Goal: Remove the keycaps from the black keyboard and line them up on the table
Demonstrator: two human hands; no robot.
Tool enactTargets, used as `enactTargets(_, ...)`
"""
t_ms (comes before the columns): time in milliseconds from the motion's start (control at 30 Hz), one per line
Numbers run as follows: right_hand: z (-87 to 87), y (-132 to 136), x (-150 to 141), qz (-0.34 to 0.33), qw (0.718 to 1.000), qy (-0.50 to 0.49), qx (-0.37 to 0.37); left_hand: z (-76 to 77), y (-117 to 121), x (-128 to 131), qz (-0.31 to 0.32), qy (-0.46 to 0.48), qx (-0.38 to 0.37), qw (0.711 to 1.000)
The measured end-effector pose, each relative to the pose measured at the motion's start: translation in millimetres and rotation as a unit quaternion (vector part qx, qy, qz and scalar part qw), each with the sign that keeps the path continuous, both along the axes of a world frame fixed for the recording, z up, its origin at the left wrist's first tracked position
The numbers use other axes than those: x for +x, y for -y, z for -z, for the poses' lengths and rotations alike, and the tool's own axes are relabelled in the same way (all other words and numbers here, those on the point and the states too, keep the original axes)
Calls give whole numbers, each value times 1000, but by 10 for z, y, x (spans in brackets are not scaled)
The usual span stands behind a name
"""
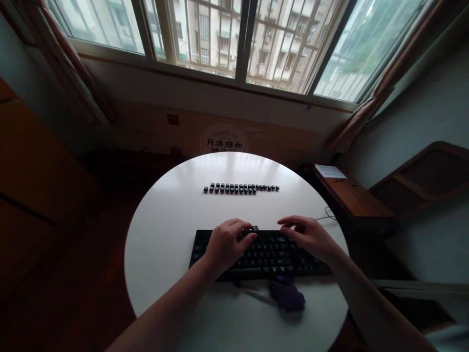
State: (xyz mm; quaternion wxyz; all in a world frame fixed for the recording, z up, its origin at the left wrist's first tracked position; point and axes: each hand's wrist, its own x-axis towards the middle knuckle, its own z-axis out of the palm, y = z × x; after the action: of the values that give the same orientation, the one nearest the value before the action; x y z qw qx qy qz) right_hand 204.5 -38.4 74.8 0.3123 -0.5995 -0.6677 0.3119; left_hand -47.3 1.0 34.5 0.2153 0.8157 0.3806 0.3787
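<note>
In a dim room, a round white table (154, 254) is being lit from the upper part of the frame. In the lower centre, a purple cloth (287, 295) is being seen just beside the near edge of a black keyboard (271, 254), which is occupying the middle. The keyboard is being partly covered by both hands. The left hand (226, 243) is being kept with bent fingers close to a small dark key (255, 228) at the far edge; whether this key is being pinched cannot be told. The right hand (307, 234) is being held over the right half, thumb and forefinger slightly apart. Beyond, above the centre, many black keycaps (236, 191) are being displayed in two rows. At the right, a wooden side table (355, 198) is being partly covered by white paper (330, 171). Farther, barred windows (205, 39) are being seen across the top.
</note>
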Motion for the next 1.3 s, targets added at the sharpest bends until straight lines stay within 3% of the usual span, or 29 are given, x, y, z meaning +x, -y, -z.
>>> enactTargets(133, 119, 101, 48, -17, 997, 77, -16, 41, 17, 52, 27, -82, -27, 996)
enactTargets(333, 260, 224, 176, 22, 995, 91, -33, 111, -3, 92, 23, -140, -30, 989)
enactTargets(767, 361, 367, 259, 92, 986, 140, 10, 145, 17, 154, 7, -160, -18, 987)
enactTargets(1067, 448, 422, 198, 78, 989, 127, 4, 180, 40, 182, -32, -200, -10, 979)
enactTargets(1300, 415, 423, 156, 63, 989, 131, 8, 168, 39, 160, -29, -202, -16, 979)
